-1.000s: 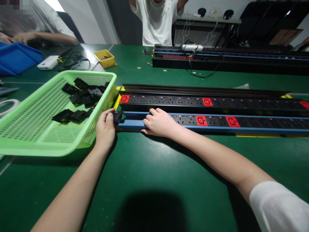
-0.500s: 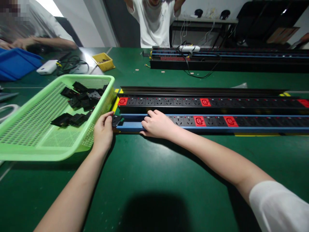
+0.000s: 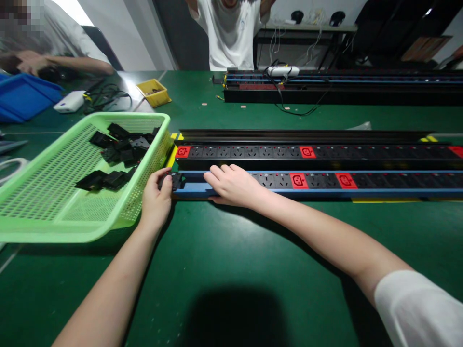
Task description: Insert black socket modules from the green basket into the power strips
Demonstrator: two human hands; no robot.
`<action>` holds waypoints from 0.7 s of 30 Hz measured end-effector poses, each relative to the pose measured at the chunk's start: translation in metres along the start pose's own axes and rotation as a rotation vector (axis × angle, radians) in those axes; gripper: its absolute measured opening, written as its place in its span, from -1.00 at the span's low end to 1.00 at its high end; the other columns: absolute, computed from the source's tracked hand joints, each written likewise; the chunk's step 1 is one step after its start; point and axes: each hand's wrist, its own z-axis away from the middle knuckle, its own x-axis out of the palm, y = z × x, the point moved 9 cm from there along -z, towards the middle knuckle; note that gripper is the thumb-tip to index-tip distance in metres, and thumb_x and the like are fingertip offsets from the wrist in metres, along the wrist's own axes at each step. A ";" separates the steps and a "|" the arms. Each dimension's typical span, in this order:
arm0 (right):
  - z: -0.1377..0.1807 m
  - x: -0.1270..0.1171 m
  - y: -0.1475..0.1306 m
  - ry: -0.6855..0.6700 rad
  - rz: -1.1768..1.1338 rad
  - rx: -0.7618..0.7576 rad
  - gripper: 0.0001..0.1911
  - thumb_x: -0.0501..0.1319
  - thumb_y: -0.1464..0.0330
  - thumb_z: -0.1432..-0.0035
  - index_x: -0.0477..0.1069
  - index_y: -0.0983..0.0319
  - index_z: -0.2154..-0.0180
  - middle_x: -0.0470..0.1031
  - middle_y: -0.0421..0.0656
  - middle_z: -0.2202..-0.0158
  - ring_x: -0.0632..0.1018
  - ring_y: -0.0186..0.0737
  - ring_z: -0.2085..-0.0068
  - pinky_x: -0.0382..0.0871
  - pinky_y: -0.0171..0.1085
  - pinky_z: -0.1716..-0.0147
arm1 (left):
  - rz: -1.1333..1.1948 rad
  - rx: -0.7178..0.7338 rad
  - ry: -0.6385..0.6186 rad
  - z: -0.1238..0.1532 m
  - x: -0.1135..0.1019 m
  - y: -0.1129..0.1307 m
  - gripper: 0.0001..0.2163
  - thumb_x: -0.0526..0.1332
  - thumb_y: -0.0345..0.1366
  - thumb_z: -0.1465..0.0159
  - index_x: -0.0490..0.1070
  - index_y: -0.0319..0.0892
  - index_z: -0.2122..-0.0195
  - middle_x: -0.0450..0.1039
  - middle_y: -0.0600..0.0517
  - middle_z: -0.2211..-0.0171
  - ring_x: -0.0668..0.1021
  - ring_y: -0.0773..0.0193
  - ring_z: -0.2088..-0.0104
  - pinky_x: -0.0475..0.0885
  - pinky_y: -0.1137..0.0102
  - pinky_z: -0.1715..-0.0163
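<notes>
Right hand point(image 3: 231, 185) slid a bit left along the blue-framed strip point(image 3: 361, 193) vs 0.5 s ago; left hand point(image 3: 156, 197) went from spread fingers to closed on the black socket module point(image 3: 177, 180).

Left to right:
- Far left, back of table point(image 3: 235, 250): blue tray point(image 3: 21, 94), white box point(image 3: 69, 101), loose black cable point(image 3: 108, 94). Another person's arm behind the tray.
- Green mesh basket point(image 3: 54, 212), tilted, near corner just beside the left hand. About 10 loose black modules point(image 3: 115, 154) piled in its far right part.
- Small yellow bin point(image 3: 154, 92) behind the basket.
- Left hand: grip pinched on the socket module, thumb on top. Module is small, black, blocky, and sits at the open left end of the blue-framed strip, partly hidden by the fingers.
- Right hand: palm down on the strip just right of the module, fingers laid flat over the channel. Grip released, clasping nothing.
- Blue-framed strip runs right to the picture's edge: blue rails, bare channel at the left end, then black sockets with 2 red sockets point(image 3: 298, 180).
- All-black strip point(image 3: 361, 153) lies parallel just behind it, red socket at its left end.
- Far side: more strips point(image 3: 343, 86), a white adapter on top, a person in a white shirt point(image 3: 227, 33) standing behind.
</notes>
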 end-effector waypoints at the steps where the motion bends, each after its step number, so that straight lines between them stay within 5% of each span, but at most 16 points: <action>1: 0.000 0.000 0.001 0.005 0.003 0.011 -0.52 0.22 0.10 -0.30 0.24 0.29 -0.06 0.45 0.01 0.02 0.50 -0.03 0.19 0.24 -0.15 0.31 | -0.002 0.000 -0.002 0.000 0.000 -0.001 -0.58 0.14 -0.01 -0.36 0.47 -0.17 -0.09 0.52 -0.11 -0.01 0.55 0.11 0.00 0.42 0.21 -0.08; 21: 0.000 0.000 0.000 -0.033 0.006 -0.003 -0.47 0.16 0.11 -0.33 0.16 0.29 -0.17 0.43 0.04 -0.02 0.49 -0.02 0.16 0.21 -0.16 0.31 | -0.014 0.021 0.006 -0.005 -0.005 -0.007 -0.60 0.12 -0.06 -0.37 0.45 -0.15 -0.11 0.51 -0.09 -0.01 0.54 0.13 0.02 0.43 0.24 -0.08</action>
